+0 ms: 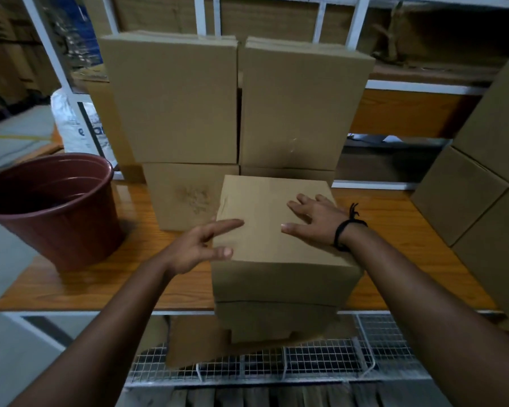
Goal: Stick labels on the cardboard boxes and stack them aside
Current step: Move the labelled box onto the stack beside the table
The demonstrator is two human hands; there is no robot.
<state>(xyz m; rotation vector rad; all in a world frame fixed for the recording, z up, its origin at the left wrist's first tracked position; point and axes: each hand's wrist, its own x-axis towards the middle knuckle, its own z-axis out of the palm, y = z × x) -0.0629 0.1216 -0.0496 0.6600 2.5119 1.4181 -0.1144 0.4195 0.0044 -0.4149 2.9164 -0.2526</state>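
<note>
- head view, table's left edge: a maroon bucket (71,239) stands there, well clear of the work.
- back of the table (115,283), middle: a stack of plain boxes (174,98) rises two high and two across, with no label visible on the faces that show.
- the left hand (194,248) has its fingers apart and fairly straight; forefinger and thumb lie on the left rim of the near box's top, clamped on nothing.
- the near box (265,236) sits at the table's front edge, middle, seemingly on another carton (its top shows no label).
- the right hand (315,221), with a black wristband (346,233), lies flat on that top with its fingers spread.
- table's right edge: more stacked cartons (482,201).
- judgement: the box is being steadied for labelling; next a label must be fetched and pressed on flat, though none is in sight.
</note>
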